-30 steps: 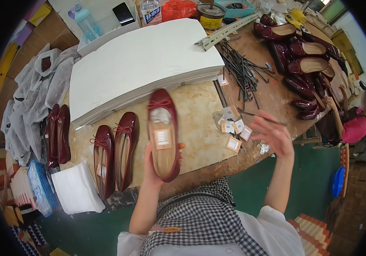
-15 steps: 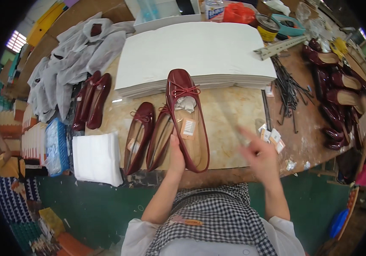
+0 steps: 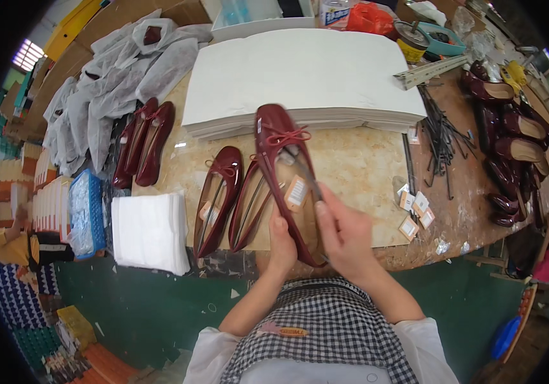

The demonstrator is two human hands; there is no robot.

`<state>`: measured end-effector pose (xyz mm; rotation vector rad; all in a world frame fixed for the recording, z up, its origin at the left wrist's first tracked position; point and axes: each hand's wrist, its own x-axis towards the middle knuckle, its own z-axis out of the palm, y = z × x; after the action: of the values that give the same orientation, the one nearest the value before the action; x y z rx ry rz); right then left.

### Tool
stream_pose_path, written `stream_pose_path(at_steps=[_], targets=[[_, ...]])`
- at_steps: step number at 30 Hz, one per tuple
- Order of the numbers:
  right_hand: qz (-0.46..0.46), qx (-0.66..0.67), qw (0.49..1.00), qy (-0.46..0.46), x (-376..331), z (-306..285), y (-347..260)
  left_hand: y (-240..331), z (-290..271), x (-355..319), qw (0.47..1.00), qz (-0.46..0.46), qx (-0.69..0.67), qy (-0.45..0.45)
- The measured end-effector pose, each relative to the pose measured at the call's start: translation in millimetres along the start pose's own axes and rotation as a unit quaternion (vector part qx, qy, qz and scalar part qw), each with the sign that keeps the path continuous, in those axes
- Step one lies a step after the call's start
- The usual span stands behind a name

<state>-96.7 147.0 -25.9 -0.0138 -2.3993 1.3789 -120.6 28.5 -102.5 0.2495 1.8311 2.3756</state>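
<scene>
From my remote seat I start at the left: a white cloth stack (image 3: 149, 232) sits just beside two red shoes (image 3: 227, 192) on the table (image 3: 377, 173), each with a dark rod (image 3: 212, 203) inside. Next, the left hand (image 3: 282, 244) is closed round the side of the held shoe (image 3: 305, 221), which is up off the table at its near edge, toe pointing away. If that grip loosened, I think the shoe could drop and knock its neighbours. The right hand (image 3: 346, 230) is pinched at the shoe's opening on what I take for a thin dark stick (image 3: 314, 187), though blur hides its ends. Pushed at a slant, it could scuff the lining or crease the paper tag (image 3: 297, 193) inside. Further right, loose tags (image 3: 421, 203) lie near the edge; a careless sweep could scatter them.
</scene>
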Motion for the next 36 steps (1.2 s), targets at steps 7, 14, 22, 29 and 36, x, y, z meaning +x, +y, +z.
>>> stream_pose_path(at_steps=[7, 14, 22, 29, 36], targets=[[0.067, -0.044, 0.975, -0.208, -22, -6, 31, -11, -28, -15, 0.984, -0.165, 0.058, -0.03], [0.182, 0.016, 0.982, -0.053, -33, -102, 73, 49, -59, 12, 0.65, 0.048, 0.754, -0.073], [0.082, -0.129, 0.984, -0.09, -10, -183, 155, 59, -183, 43, 0.839, 0.075, 0.526, -0.113], [0.157, -0.553, 0.812, 0.097, 103, -348, 319, 159, -381, 191, 0.65, 0.055, 0.746, 0.135], [0.43, -0.511, 0.736, 0.107, 193, -435, 404, 147, -430, 297, 0.625, -0.06, 0.759, 0.174]])
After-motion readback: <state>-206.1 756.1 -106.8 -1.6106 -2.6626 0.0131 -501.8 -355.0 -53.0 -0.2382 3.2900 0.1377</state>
